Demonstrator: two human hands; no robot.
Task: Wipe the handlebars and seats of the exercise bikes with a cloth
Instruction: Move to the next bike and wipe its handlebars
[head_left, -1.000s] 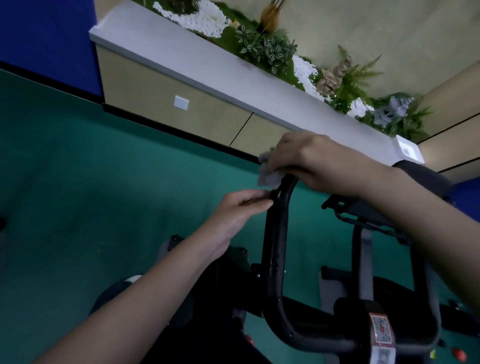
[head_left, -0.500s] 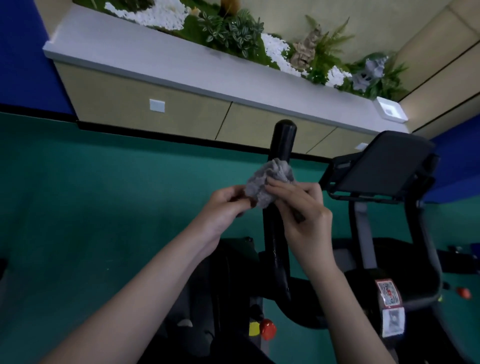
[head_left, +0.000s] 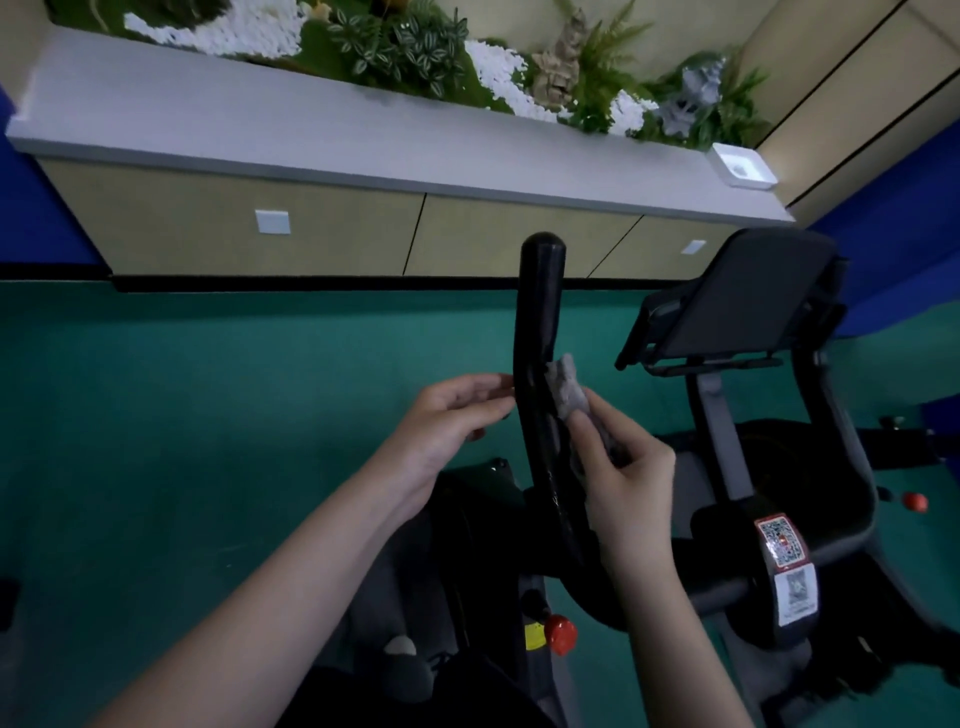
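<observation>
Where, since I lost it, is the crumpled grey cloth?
Head view, centre: the crumpled grey cloth is pinched in the right hand, just right of the upright black handlebar.

black handlebar (head_left: 537, 364), grey cloth (head_left: 567, 391) beside it, teal floor (head_left: 208, 415) beneath, red knob (head_left: 560, 635) below the handlebar.

1. A white ledge (head_left: 260, 130) is seen along the wall, backed with leafy plants (head_left: 405, 47) and white pebbles (head_left: 234, 31)
2. A white square tray (head_left: 743, 166) is set at its right end
3. A white wall plate (head_left: 272, 222) is fixed below
</observation>
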